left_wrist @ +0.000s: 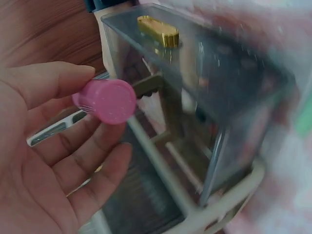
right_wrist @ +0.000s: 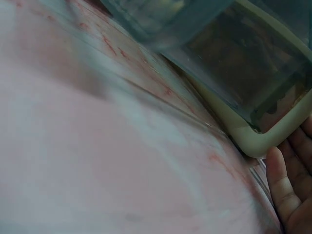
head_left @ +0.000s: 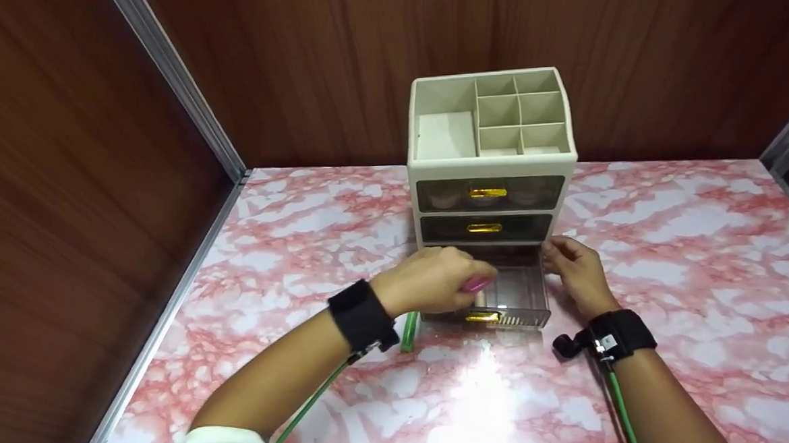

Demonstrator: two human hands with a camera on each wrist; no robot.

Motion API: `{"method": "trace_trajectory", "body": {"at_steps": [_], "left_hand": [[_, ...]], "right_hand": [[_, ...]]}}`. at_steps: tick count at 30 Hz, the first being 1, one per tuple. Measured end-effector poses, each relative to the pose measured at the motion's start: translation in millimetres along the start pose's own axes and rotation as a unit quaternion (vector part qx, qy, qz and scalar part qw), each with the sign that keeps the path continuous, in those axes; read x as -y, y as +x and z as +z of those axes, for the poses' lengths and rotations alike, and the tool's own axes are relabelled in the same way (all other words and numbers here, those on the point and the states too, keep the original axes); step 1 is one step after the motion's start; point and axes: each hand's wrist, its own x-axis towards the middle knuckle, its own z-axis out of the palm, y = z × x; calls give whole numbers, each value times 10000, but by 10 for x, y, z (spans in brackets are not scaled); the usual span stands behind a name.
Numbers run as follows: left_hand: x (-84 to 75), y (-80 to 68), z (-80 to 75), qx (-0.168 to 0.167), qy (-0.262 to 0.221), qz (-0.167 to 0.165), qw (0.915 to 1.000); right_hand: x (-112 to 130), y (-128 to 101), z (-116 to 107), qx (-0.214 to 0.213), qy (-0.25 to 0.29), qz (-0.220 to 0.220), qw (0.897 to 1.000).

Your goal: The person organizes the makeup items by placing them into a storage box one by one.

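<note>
A small pink cylinder (left_wrist: 114,101) with a flat round end is pinched between the thumb and fingers of my left hand (head_left: 436,280). That hand is over the pulled-out bottom drawer (head_left: 523,296), a clear smoky one with a gold handle (head_left: 482,317), and covers its left part. The drawer belongs to a cream desktop organizer (head_left: 493,168). At the organizer's lower right side, my right hand (head_left: 578,269) rests against the frame, its thumb (right_wrist: 278,170) by the cream front corner and its other fingers along the side.
Two upper drawers (head_left: 491,195) are closed, with round things visible behind the top front. Open compartments (head_left: 519,110) form the organizer's top. A green stick-like piece (head_left: 409,332) lies left of the drawer on the marbled table (head_left: 301,253). Brown panels (head_left: 332,69) stand behind and at the sides.
</note>
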Motion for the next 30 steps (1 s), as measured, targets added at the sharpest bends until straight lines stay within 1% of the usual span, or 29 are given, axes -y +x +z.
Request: {"method": "trace_trajectory", "body": {"at_steps": [3,6,8,10,12,13,14,17,18,20,26,30], "left_hand": [[39,133,121,-162,-670,-251,9973],[59,247,249,-407,-1481,-546,9866],[61,299,316,-509,-2056,-778,9742],[59,333,366,-583,-2599,-1004,9586],[57,357,399,-621,-2966,-1154,9460],[58,367,411,-600,-3092,-1204,9414],[60,378,420,-604,-3071,-1223,9418],[70,414,440,-620,-2688,-1205,9536],[72,427,444,-615,-2490,-1206,9590],[74,454,456,-604,-2162,-1239,9666],[61,510,517,-420,-1694,-1298,9760],[62,528,577,-270,-1456,-1310,9803]], "right_hand": [[3,4,-9,-71,45,-17,10000],[-5,9,0,-102,146,-41,9998],[-8,11,11,-81,185,-58,9998],[-7,10,24,-55,185,-69,9998],[-7,11,28,-67,147,-70,9998],[-6,12,27,-84,119,-85,9999],[-5,12,25,-109,105,-92,9998],[-6,23,9,-141,44,-136,9998],[-5,27,4,-134,17,-157,9998],[-6,36,-6,-92,-1,-177,9998],[-19,27,-11,-67,-98,-133,9998],[-19,15,1,-93,-155,-36,9998]]}}
